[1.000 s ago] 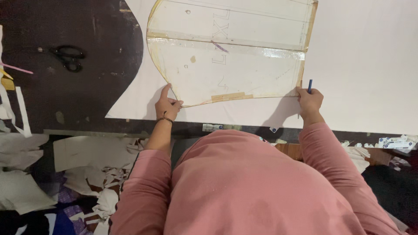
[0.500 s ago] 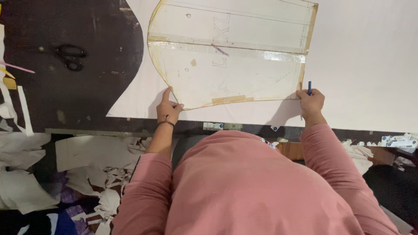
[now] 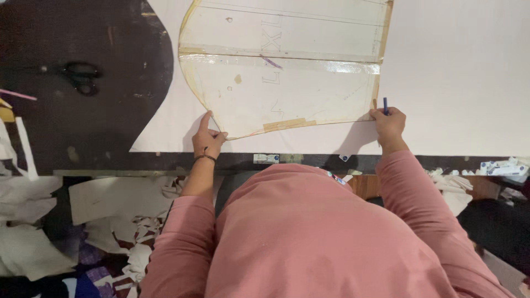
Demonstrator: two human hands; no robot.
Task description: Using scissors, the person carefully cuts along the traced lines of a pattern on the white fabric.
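A clear, taped pattern template (image 3: 287, 77) with a curved left edge lies on a large white sheet (image 3: 452, 72) spread over the dark table. My left hand (image 3: 207, 138) presses its fingers on the template's lower left curve. My right hand (image 3: 388, 122) grips a blue pen (image 3: 385, 105) upright at the template's lower right corner, tip on the sheet. Both arms wear pink sleeves, and a dark band circles the left wrist.
Black scissors (image 3: 81, 76) lie on the dark table (image 3: 66, 121) at the left. Paper scraps (image 3: 110, 221) litter the floor below the table's front edge, with more scraps at the far right (image 3: 499, 167).
Both hands stay in nearly the same spots on the template's lower edge. The right hand with the pen has shifted slightly along the corner.
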